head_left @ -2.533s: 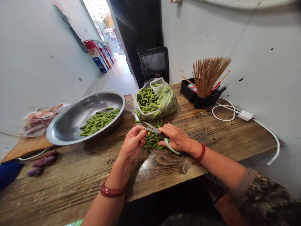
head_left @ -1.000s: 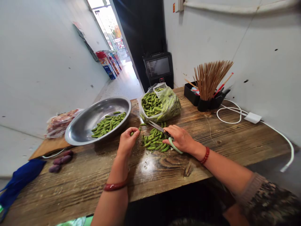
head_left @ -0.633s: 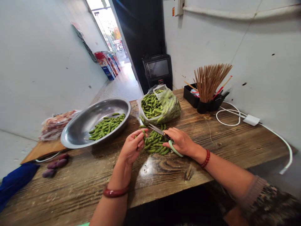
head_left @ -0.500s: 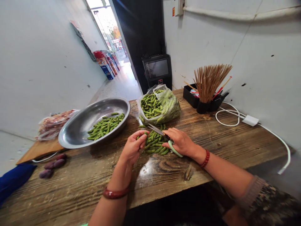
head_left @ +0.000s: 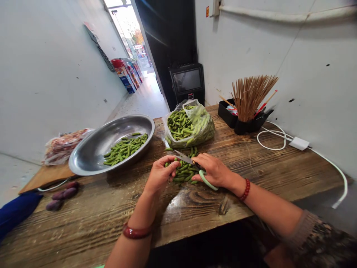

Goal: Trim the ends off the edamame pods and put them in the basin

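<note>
A single green soybean pod is pinched between the thumb and fingertips of the left hand, which is closed on it just above a worn wooden table. A pair of steel scissors with pale green handle loops is gripped by the right hand, fingers closed through the loops; the blade tips are brought right up to the pod, though whether the blades touch it cannot be told. A small loose heap of green pods is seen on the table between and just beyond the two hands. Directly beyond the heap, a clear plastic bag filled with green pods is slumped open. Beyond and to the left of the left hand, a wide shallow steel basin is set, with more green pods gathered in it. Further left of the basin, a filled clear plastic bag with reddish contents is lying. Well to the left of the left hand, a few small purple tubers are lying. Beyond and to the right of the right hand, a black holder packed with wooden chopsticks is placed against the wall, and a coiled white cable is laid just beside it.
</note>
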The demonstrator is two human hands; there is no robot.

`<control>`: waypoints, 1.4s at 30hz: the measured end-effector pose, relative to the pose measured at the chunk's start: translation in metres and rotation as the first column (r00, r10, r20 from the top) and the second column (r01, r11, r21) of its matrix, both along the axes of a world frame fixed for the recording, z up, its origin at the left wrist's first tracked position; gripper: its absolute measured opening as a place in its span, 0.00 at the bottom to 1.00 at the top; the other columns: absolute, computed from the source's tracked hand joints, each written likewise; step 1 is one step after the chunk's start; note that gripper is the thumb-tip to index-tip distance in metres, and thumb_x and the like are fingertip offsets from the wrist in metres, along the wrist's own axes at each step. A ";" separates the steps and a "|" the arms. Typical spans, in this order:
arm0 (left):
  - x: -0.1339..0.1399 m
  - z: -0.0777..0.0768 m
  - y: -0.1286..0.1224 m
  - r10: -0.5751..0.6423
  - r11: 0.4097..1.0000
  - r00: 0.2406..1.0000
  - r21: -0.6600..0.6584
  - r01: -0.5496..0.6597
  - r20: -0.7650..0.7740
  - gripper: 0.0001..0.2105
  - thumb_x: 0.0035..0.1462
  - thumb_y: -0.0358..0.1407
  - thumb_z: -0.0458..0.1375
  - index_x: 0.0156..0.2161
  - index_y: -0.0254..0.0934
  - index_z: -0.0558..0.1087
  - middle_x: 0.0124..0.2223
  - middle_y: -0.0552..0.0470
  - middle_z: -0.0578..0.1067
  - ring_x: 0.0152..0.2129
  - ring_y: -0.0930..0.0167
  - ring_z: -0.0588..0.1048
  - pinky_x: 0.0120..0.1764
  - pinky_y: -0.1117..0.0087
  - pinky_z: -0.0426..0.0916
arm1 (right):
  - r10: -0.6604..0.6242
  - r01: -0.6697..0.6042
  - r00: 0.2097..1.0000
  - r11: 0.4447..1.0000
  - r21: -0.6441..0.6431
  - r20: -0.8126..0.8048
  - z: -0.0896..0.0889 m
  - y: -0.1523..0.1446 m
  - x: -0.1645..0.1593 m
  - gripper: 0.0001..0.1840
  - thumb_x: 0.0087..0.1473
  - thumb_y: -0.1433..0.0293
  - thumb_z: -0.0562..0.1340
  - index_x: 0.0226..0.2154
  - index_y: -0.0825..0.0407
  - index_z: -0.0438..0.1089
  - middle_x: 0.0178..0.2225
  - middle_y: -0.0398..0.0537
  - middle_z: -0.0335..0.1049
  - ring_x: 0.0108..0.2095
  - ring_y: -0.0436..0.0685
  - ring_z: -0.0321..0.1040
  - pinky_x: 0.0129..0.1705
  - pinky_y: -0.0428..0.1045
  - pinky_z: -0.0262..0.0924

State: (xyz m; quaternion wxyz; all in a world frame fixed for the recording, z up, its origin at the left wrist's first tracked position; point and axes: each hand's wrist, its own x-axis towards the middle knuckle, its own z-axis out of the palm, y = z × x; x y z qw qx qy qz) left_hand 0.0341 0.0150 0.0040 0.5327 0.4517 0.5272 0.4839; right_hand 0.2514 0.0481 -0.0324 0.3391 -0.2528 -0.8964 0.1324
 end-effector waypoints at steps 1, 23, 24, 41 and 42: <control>0.000 -0.001 0.000 -0.006 1.000 1.000 0.001 0.006 -0.015 0.15 0.46 0.40 0.67 0.36 0.32 0.75 0.18 0.58 0.69 0.12 0.80 0.60 0.15 0.79 0.52 | 0.009 -0.009 1.000 1.000 -0.008 0.008 0.001 -0.001 0.000 0.28 0.52 0.58 0.67 0.50 0.54 0.63 0.39 0.54 0.67 0.39 0.60 0.63 0.40 0.54 0.63; 0.013 -0.003 -0.002 -0.026 0.994 0.998 0.106 0.032 -0.060 0.08 0.44 0.36 0.68 0.30 0.34 0.78 0.22 0.57 0.69 0.13 0.81 0.58 0.17 0.77 0.51 | 0.029 -0.029 0.999 0.999 -0.014 0.027 -0.003 -0.001 -0.001 0.28 0.53 0.57 0.66 0.51 0.55 0.62 0.40 0.54 0.68 0.40 0.61 0.62 0.42 0.54 0.62; 0.013 -0.003 -0.002 -0.024 0.994 0.998 0.107 0.031 -0.066 0.08 0.44 0.36 0.68 0.30 0.34 0.78 0.22 0.56 0.69 0.14 0.80 0.58 0.17 0.77 0.51 | 0.027 -0.027 0.999 1.000 -0.009 0.030 -0.003 -0.001 -0.001 0.28 0.53 0.57 0.65 0.51 0.56 0.62 0.40 0.54 0.68 0.40 0.61 0.62 0.42 0.54 0.62; 0.004 0.003 -0.002 0.009 0.999 1.000 0.034 -0.008 -0.008 0.11 0.43 0.37 0.68 0.30 0.34 0.75 0.23 0.56 0.71 0.17 0.78 0.65 0.21 0.77 0.58 | -0.065 0.064 0.997 0.998 0.003 0.034 -0.002 0.002 0.000 0.21 0.56 0.61 0.64 0.49 0.54 0.64 0.38 0.52 0.67 0.38 0.59 0.62 0.40 0.53 0.62; 0.003 0.003 -0.001 0.016 1.000 0.999 0.017 -0.017 0.038 0.11 0.43 0.37 0.68 0.31 0.34 0.73 0.20 0.59 0.68 0.15 0.79 0.62 0.18 0.79 0.54 | -0.080 0.080 0.997 0.997 0.000 0.016 -0.001 0.002 0.001 0.21 0.56 0.61 0.64 0.49 0.54 0.64 0.37 0.52 0.67 0.38 0.59 0.62 0.40 0.53 0.62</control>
